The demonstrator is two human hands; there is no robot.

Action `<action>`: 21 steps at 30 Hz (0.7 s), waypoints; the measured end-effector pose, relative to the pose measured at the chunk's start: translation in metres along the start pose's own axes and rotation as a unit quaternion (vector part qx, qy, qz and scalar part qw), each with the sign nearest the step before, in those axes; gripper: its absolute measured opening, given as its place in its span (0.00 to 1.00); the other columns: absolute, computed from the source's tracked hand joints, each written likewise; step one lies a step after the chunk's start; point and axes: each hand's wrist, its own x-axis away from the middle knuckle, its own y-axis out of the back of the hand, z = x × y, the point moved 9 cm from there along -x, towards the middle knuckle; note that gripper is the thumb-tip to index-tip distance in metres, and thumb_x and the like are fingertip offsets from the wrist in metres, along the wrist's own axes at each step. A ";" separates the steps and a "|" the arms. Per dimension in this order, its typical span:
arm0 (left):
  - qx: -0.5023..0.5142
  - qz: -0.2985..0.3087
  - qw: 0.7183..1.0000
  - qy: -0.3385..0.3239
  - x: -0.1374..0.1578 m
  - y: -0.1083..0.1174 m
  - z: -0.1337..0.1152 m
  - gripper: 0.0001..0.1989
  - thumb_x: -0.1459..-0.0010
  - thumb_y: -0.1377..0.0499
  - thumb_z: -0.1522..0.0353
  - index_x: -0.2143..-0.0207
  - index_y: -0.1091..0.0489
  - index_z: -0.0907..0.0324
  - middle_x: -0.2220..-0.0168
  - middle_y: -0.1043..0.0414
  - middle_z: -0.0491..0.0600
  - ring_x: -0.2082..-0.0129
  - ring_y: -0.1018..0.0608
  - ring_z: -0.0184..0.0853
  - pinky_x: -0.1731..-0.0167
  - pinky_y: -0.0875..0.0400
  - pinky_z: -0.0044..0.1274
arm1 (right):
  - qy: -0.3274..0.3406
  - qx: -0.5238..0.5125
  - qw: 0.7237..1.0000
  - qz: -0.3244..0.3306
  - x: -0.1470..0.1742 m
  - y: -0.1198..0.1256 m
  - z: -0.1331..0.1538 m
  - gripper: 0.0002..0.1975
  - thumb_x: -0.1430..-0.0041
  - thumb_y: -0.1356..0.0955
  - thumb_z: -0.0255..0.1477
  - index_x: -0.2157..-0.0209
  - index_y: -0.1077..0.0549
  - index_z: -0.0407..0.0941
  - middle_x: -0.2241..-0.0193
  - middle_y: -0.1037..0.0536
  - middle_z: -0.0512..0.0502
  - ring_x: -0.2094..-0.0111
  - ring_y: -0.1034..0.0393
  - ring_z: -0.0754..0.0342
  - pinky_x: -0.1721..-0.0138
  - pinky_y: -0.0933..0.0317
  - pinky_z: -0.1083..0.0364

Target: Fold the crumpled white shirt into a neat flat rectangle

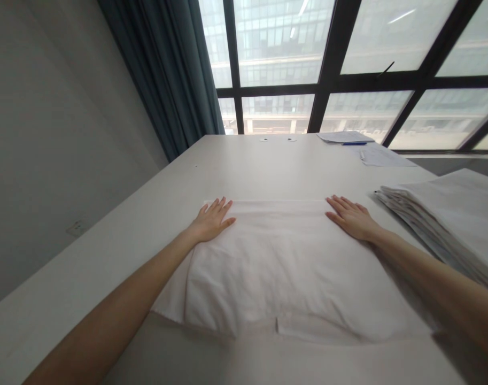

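A white cloth (284,262) lies spread on the white table (268,174), its far edge straight and its middle lightly wrinkled. My left hand (212,220) rests flat on the cloth's far left corner, fingers spread. On the far right corner my right hand (351,216) lies flat too, fingers stretched out and thumb apart. Neither hand grasps anything. Along the near edge the fabric looks uneven, with a small fold or slit near the middle. A seam or fold line runs down the cloth's left side.
To the right sits a stack of folded white cloths (448,214). Papers (346,137) and a blue pen (354,143) lie at the table's far right. Behind the table are a dark-framed window (326,88) and a blue curtain (175,75); a wall socket (76,228) is at left.
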 end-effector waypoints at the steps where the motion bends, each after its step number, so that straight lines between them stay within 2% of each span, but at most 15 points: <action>1: 0.001 0.001 1.000 0.000 -0.002 0.000 0.000 0.34 0.32 0.62 0.52 0.31 0.57 0.62 0.30 0.63 0.56 0.31 0.55 0.44 0.36 0.56 0.42 | 0.000 0.003 1.000 -0.004 -0.002 0.001 0.000 0.33 0.33 0.51 0.48 0.33 0.46 0.47 0.33 0.47 0.44 0.33 0.53 0.44 0.38 0.52 0.38; 5: -0.002 -0.026 1.000 -0.002 -0.009 0.006 -0.001 0.31 0.31 0.60 0.55 0.32 0.54 0.62 0.30 0.58 0.56 0.31 0.51 0.43 0.36 0.53 0.40 | -0.002 0.020 0.999 -0.034 -0.005 0.011 0.000 0.31 0.32 0.50 0.44 0.35 0.41 0.45 0.34 0.43 0.41 0.34 0.50 0.42 0.39 0.51 0.37; 8: -0.023 -0.076 0.997 -0.012 -0.008 0.015 -0.005 0.27 0.31 0.57 0.60 0.34 0.48 0.62 0.31 0.53 0.57 0.33 0.46 0.43 0.37 0.50 0.40 | 0.014 0.038 0.997 -0.070 0.000 0.022 0.008 0.28 0.31 0.49 0.39 0.39 0.36 0.43 0.34 0.43 0.39 0.33 0.54 0.42 0.37 0.57 0.36; 11: -0.033 -0.117 0.991 -0.051 0.004 0.024 -0.023 0.24 0.32 0.55 0.64 0.37 0.42 0.63 0.33 0.49 0.58 0.34 0.42 0.43 0.38 0.49 0.39 | 0.044 0.050 0.994 -0.089 0.012 0.030 0.026 0.25 0.31 0.47 0.36 0.40 0.35 0.43 0.33 0.45 0.38 0.32 0.57 0.42 0.37 0.58 0.37; 14: 0.022 -0.099 0.989 -0.110 0.033 0.027 -0.059 0.24 0.31 0.56 0.63 0.37 0.41 0.62 0.33 0.47 0.58 0.34 0.42 0.42 0.38 0.46 0.38 | 0.099 0.029 0.992 -0.074 0.038 0.031 0.060 0.25 0.31 0.46 0.39 0.38 0.37 0.45 0.33 0.45 0.39 0.33 0.55 0.40 0.38 0.53 0.38; 17: 0.096 -0.035 0.976 -0.194 0.079 0.025 -0.107 0.25 0.31 0.54 0.60 0.35 0.45 0.58 0.32 0.49 0.56 0.33 0.45 0.41 0.37 0.46 0.38 | 0.177 -0.043 0.983 -0.013 0.078 0.028 0.104 0.26 0.30 0.48 0.40 0.36 0.41 0.47 0.33 0.46 0.41 0.33 0.54 0.43 0.38 0.51 0.39; 19: 0.106 -0.012 0.962 -0.252 0.114 0.026 -0.136 0.28 0.34 0.49 0.57 0.35 0.46 0.54 0.31 0.53 0.54 0.32 0.49 0.44 0.36 0.49 0.41 | 0.199 -0.082 0.977 0.012 0.107 0.030 0.124 0.26 0.29 0.48 0.39 0.34 0.44 0.50 0.32 0.47 0.44 0.33 0.54 0.46 0.37 0.52 0.39; 21: 0.103 -0.005 0.953 -0.284 0.140 0.026 -0.151 0.35 0.39 0.42 0.56 0.34 0.49 0.53 0.31 0.55 0.53 0.31 0.52 0.47 0.36 0.52 0.44 | 0.220 -0.108 0.969 0.020 0.132 0.035 0.136 0.25 0.29 0.47 0.39 0.34 0.45 0.51 0.32 0.47 0.45 0.32 0.55 0.47 0.37 0.52 0.39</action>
